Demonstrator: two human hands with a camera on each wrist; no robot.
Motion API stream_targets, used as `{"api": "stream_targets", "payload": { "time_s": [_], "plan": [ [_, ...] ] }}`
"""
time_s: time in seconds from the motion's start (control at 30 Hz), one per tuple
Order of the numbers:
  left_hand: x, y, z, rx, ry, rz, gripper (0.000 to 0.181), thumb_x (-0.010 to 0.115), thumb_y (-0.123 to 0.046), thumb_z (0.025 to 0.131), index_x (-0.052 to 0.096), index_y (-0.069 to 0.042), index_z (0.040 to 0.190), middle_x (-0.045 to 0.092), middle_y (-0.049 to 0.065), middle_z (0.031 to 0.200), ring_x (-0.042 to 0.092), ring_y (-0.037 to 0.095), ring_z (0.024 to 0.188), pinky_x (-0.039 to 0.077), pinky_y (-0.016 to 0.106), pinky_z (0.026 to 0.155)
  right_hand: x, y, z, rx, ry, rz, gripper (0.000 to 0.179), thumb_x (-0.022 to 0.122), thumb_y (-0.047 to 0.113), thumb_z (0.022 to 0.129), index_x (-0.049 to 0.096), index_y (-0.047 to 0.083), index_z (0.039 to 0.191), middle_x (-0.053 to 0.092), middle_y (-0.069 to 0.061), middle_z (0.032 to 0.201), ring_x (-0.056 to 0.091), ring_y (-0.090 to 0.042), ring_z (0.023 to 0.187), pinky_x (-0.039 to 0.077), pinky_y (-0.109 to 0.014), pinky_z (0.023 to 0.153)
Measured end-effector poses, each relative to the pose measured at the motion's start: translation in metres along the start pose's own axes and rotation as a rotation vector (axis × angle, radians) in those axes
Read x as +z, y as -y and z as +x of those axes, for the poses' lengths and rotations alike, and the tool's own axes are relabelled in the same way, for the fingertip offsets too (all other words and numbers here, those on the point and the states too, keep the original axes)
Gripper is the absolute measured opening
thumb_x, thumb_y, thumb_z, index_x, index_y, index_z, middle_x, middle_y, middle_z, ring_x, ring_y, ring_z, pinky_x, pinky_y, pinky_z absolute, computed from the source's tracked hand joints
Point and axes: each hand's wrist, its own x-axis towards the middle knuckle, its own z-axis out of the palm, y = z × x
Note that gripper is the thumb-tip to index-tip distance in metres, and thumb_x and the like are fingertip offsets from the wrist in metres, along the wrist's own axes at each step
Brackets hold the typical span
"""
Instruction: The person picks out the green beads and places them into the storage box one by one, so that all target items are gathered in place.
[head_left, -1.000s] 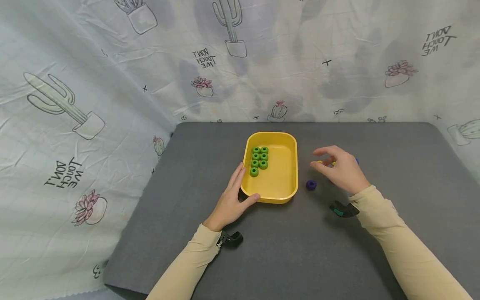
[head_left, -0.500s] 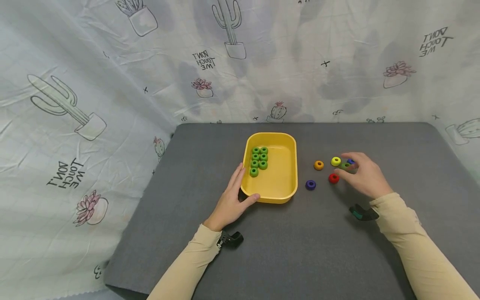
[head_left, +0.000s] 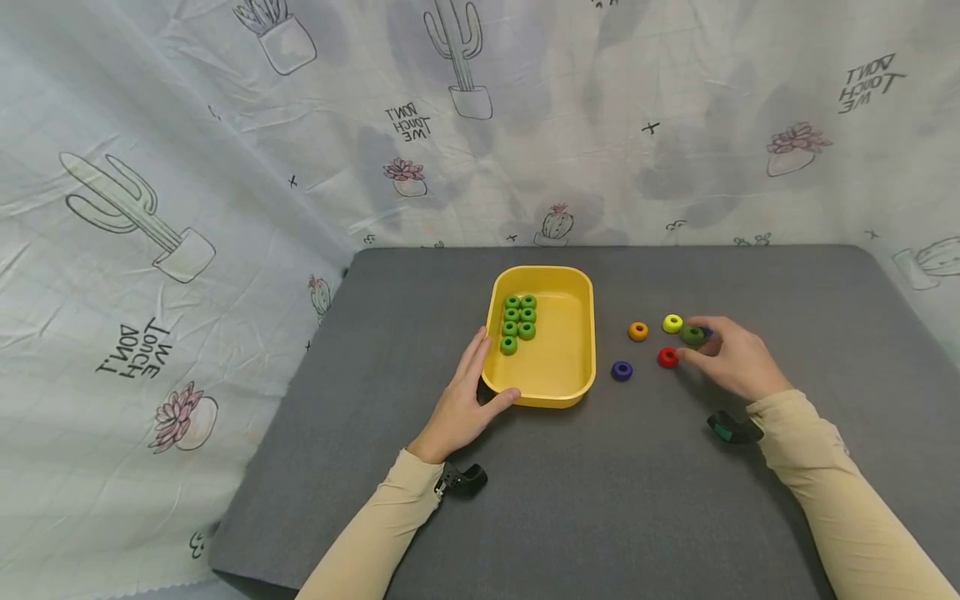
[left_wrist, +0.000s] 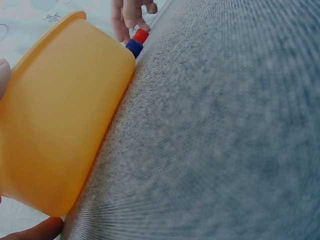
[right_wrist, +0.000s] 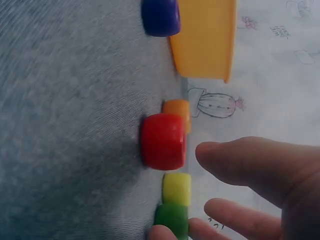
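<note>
R fingers: I'm seeing the right hand (head_left: 731, 360) pinching the green ring (head_left: 692, 336) w/ thumb & fingertips, palm down.
L fingers: left hand (head_left: 463, 406) is lying relaxed, bracing the yellow tray (head_left: 579, 367).
Ring: dark green, sitting on the grey mat (head_left: 600, 483) btw the yellow ring (head_left: 672, 323) & red ring (head_left: 667, 357).

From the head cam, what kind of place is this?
Likely a staged recording setup, not a home or shop: a grey mat-covered table, a cactus-print sheet hung as backdrop, and a yellow tray with coloured rings, such as the red ring.
</note>
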Motion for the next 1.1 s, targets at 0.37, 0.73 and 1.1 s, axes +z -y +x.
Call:
{"api": "stream_targets", "payload": {
  "time_s": [0.37,0.73,1.1],
  "plan": [
    [0.000,0.001,0.000,0.015,-0.012,0.004,0.097,0.070,-0.054,0.097,0.016,-0.018,0.169,0.006,-0.003,0.177,0.017,0.016,0.161,0.029,0.057,0.124,0.004,-0.011,0.002,-0.053,-0.016,0.010,0.047,0.076,0.020,0.095,0.063,-0.002,0.134,0.060,-0.025,0.116,0.070,-0.034,0.090,0.050,-0.034,0.065],
    [0.001,0.001,0.000,0.006,-0.010,0.006,0.098,0.070,-0.056,0.096,0.016,-0.018,0.169,0.006,-0.004,0.177,0.019,0.016,0.161,0.030,0.057,0.124,0.010,-0.017,0.002,-0.057,-0.020,0.027,0.035,0.073,0.008,0.092,0.068,0.003,0.126,0.065,-0.019,0.107,0.065,-0.024,0.086,0.046,-0.034,0.066],
    [0.001,0.002,0.001,0.006,-0.006,0.006,0.098,0.071,-0.053,0.097,0.016,-0.016,0.169,0.006,-0.003,0.177,0.018,0.015,0.161,0.029,0.056,0.125,0.015,-0.021,0.003,-0.063,-0.048,0.033,0.034,0.072,0.008,0.093,0.067,0.003,0.126,0.065,-0.021,0.109,0.063,-0.026,0.087,0.045,-0.034,0.065]
  ]
}}
